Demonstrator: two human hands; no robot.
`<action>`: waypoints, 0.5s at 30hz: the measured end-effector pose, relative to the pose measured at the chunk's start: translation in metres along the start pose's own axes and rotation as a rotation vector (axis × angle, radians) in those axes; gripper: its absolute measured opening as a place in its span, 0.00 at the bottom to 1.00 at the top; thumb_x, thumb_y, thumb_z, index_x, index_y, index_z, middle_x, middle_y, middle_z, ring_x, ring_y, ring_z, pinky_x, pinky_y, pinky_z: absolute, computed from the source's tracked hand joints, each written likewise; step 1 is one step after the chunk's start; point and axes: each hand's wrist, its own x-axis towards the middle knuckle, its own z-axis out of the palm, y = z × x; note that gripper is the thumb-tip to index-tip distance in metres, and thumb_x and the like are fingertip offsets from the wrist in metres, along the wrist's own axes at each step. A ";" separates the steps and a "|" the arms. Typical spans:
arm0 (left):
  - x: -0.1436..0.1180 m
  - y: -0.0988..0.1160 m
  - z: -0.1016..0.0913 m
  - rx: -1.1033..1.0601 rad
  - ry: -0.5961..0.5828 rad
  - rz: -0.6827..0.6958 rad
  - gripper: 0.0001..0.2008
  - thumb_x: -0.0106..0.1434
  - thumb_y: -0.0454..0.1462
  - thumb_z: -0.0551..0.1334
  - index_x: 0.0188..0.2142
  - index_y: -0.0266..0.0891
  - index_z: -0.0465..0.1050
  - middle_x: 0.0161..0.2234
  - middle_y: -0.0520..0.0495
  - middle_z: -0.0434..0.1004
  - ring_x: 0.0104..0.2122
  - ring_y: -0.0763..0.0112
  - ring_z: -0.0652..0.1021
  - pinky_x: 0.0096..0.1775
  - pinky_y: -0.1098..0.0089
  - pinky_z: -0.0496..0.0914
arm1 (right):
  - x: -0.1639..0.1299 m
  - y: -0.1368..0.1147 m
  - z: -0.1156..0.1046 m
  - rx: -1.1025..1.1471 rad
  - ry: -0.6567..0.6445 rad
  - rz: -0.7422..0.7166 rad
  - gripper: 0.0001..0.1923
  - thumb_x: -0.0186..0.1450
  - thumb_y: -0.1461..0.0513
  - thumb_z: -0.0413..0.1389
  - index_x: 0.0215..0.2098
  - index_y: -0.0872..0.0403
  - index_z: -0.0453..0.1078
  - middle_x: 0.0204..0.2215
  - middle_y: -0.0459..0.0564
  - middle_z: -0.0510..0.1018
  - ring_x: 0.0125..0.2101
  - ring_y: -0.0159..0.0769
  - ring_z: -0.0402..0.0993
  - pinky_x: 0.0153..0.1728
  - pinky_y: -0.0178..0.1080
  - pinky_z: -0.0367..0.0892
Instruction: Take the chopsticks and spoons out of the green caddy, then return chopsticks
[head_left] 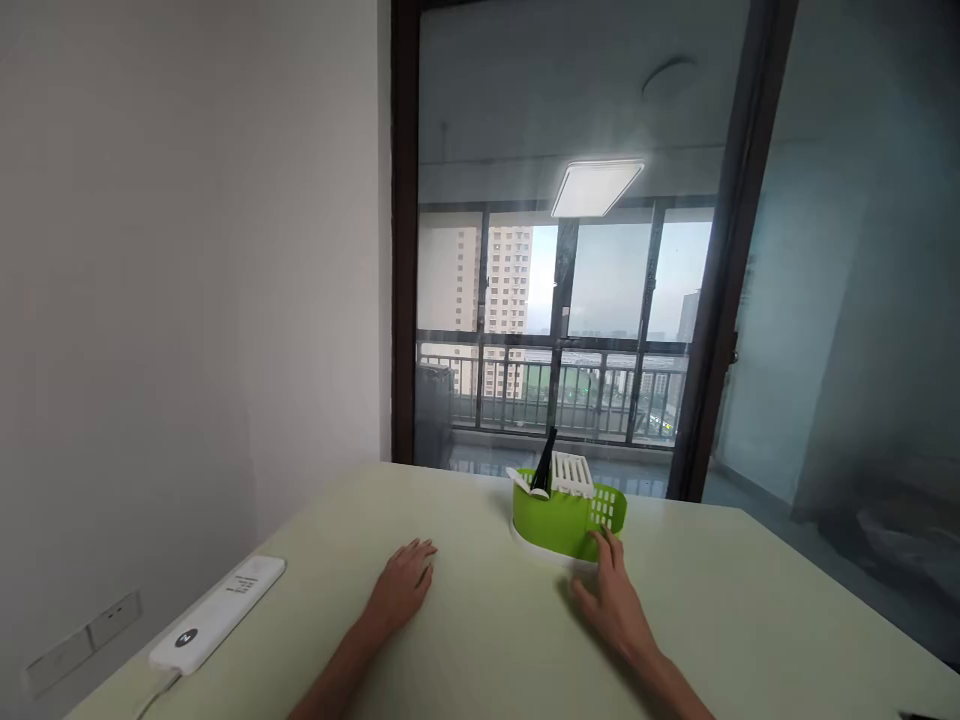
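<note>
A green plastic utensil caddy (pixel 551 522) on a white oval base (pixel 553 556) stands toward the far side of the table. Inside it lean a black-handled utensil (pixel 545 464) whose lower end is hidden, a white slotted piece (pixel 571 474) and a small white piece (pixel 517 479) at the left rim. My right hand (pixel 609 595) is at the caddy's front right, fingers apart; its fingertips overlap the green wall, and I cannot tell whether they press on it. My left hand (pixel 403 584) rests on the tabletop left of the caddy, fingers stretched out, holding nothing.
A white power strip (pixel 219 614) with a cable lies along the table's left edge. Beside it, a wall socket (pixel 112 618) is on the grey wall. Behind the pale table (pixel 480 650) stands a dark-framed glass door (pixel 403 300), with a balcony beyond.
</note>
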 end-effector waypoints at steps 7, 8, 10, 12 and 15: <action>0.001 0.000 -0.003 0.029 -0.018 0.004 0.21 0.72 0.40 0.49 0.59 0.42 0.71 0.63 0.46 0.71 0.65 0.61 0.67 0.67 0.56 0.58 | -0.017 -0.030 0.003 0.071 -0.009 -0.031 0.34 0.64 0.57 0.51 0.67 0.49 0.49 0.71 0.55 0.48 0.70 0.45 0.52 0.63 0.47 0.62; 0.001 0.001 -0.004 0.029 -0.023 0.002 0.21 0.71 0.40 0.49 0.59 0.42 0.71 0.63 0.46 0.71 0.65 0.61 0.67 0.66 0.56 0.58 | -0.019 -0.032 0.003 0.078 -0.016 -0.038 0.35 0.64 0.58 0.51 0.68 0.49 0.49 0.71 0.55 0.47 0.70 0.45 0.51 0.63 0.47 0.62; 0.001 0.002 -0.006 0.027 -0.026 -0.005 0.21 0.71 0.40 0.49 0.59 0.43 0.71 0.63 0.46 0.71 0.65 0.60 0.67 0.66 0.56 0.59 | -0.023 -0.037 0.005 0.092 -0.025 -0.057 0.35 0.64 0.58 0.51 0.68 0.49 0.49 0.72 0.54 0.46 0.71 0.46 0.48 0.63 0.47 0.63; 0.001 0.003 -0.007 0.023 -0.023 -0.008 0.21 0.71 0.40 0.49 0.59 0.43 0.71 0.63 0.46 0.71 0.65 0.60 0.68 0.66 0.55 0.59 | -0.027 -0.039 0.006 0.101 -0.026 -0.082 0.36 0.64 0.58 0.52 0.68 0.48 0.49 0.72 0.54 0.45 0.72 0.47 0.45 0.63 0.49 0.63; 0.001 0.003 -0.006 0.017 -0.013 -0.003 0.21 0.71 0.40 0.49 0.58 0.44 0.71 0.63 0.46 0.72 0.65 0.60 0.68 0.66 0.55 0.59 | -0.032 -0.041 0.008 0.104 -0.012 -0.115 0.36 0.64 0.59 0.52 0.69 0.48 0.49 0.72 0.53 0.47 0.72 0.47 0.42 0.64 0.51 0.61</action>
